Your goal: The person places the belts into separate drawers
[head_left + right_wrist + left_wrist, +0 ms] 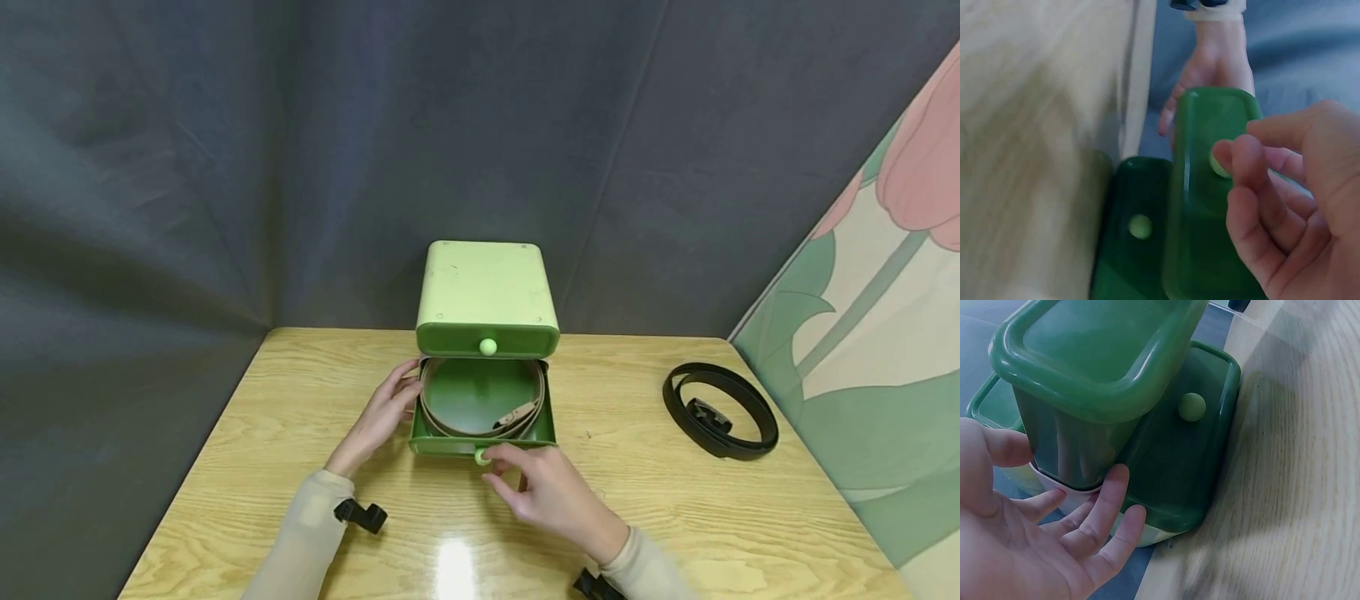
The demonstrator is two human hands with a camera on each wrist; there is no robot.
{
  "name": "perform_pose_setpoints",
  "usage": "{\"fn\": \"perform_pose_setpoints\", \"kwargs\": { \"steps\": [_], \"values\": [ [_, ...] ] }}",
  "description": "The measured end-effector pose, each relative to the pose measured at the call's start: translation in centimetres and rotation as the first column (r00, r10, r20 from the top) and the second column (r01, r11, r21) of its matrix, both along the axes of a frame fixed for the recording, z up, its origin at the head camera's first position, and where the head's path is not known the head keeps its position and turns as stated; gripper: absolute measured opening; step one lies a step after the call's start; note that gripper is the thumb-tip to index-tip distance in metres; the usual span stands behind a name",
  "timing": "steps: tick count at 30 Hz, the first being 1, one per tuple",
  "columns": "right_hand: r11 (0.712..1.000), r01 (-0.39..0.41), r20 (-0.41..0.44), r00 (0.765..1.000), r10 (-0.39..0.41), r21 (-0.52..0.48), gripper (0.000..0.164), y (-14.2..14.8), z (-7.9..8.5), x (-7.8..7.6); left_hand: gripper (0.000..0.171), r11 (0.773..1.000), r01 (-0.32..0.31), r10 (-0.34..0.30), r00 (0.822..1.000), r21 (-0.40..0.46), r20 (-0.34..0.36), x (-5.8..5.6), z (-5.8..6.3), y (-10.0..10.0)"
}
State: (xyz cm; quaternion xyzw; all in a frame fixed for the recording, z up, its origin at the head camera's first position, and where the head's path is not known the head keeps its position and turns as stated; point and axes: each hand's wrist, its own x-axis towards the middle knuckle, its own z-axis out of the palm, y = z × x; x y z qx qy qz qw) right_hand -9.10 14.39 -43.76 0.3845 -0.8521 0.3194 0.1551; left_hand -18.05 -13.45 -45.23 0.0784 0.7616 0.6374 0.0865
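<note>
A small light-green cabinet [487, 283] has its middle drawer [442, 447] pulled out. Inside that drawer lies a coiled brown belt [517, 414], its buckle end toward the front right. My left hand [382, 417] is at the drawer's left side; in the left wrist view its fingers [1113, 494] are spread by the cabinet's front edge. At the drawer's round knob [480, 457] is my right hand [551, 492], fingertips on the knob and thumb apart from it. The right wrist view shows those bent fingers [1260, 219] partly covering the knob.
A coiled black belt [720, 410] with a buckle lies on the right of the wooden table [637, 517]. Above and below the pulled-out drawer, the top drawer [450, 340] and bottom drawer [1179, 462] are closed. A dark curtain [480, 150] hangs behind; a flowered cloth [877, 333] is at right.
</note>
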Motion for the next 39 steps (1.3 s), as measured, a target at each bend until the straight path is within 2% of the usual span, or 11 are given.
{"fn": "perform_pose_setpoints", "kwargs": {
  "steps": [6,18,26,39],
  "values": [
    [0.998,0.065,-0.009,0.998,-0.065,-0.015,0.018,-0.6,-1.1,0.1,0.060,1.000,0.002,-0.002,1.000,-0.023,-0.001,0.2,-0.2,0.2],
    [0.991,0.120,-0.093,0.988,-0.125,-0.053,0.014,-1.0,-1.3,-0.3,0.060,1.000,-0.001,0.001,1.000,-0.003,0.003,0.0,0.1,0.1],
    [0.984,0.150,-0.070,0.985,-0.157,-0.096,0.014,-1.3,-1.3,-0.8,0.061,1.000,0.007,-0.007,1.000,-0.007,0.008,0.0,0.1,0.0],
    [0.974,0.193,-0.064,0.977,-0.201,-0.116,0.014,-1.5,-1.3,-1.5,0.063,1.000,-0.017,0.018,1.000,-0.022,0.023,0.0,-0.1,0.2]
  ]
}}
